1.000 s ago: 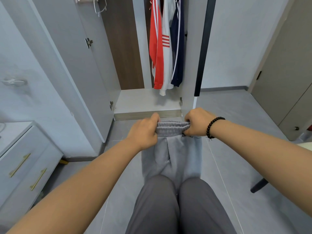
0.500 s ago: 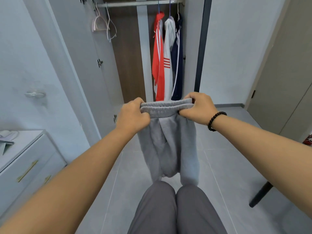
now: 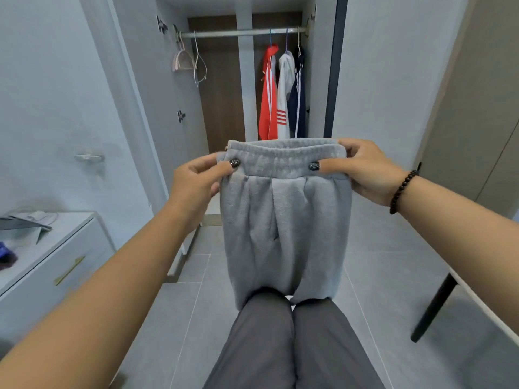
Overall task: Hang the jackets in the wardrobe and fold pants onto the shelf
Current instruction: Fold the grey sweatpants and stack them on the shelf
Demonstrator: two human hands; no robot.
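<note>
Head view, person standing before open wardrobe (image 3: 314, 88). Grey pants (image 3: 283, 220) held up at chest height in front of the body, waistband level and stretched flat between both hands, legs hanging straight down to the person's own dark trousers (image 3: 280, 346). Left hand (image 3: 196, 178) pinches left end of waistband, thumb on the near face, fingers behind the cloth. Right hand (image 3: 368, 169) pinches right end the same way, thumb forward; black bead bracelet (image 3: 403, 189) on that wrist. Pants not on any shelf. Inside wardrobe, on the rail (image 3: 244, 32): red jacket (image 3: 266, 108), white jacket (image 3: 284, 102), navy jacket (image 3: 299, 108), hung side by side at the right end; empty hangers (image 3: 191, 63) at the left end. White drawer unit (image 3: 56, 265) at left with gold handles, items on top too blurred to name. Dark table leg (image 3: 432, 307) at right, grey tile floor (image 3: 379, 276)
</note>
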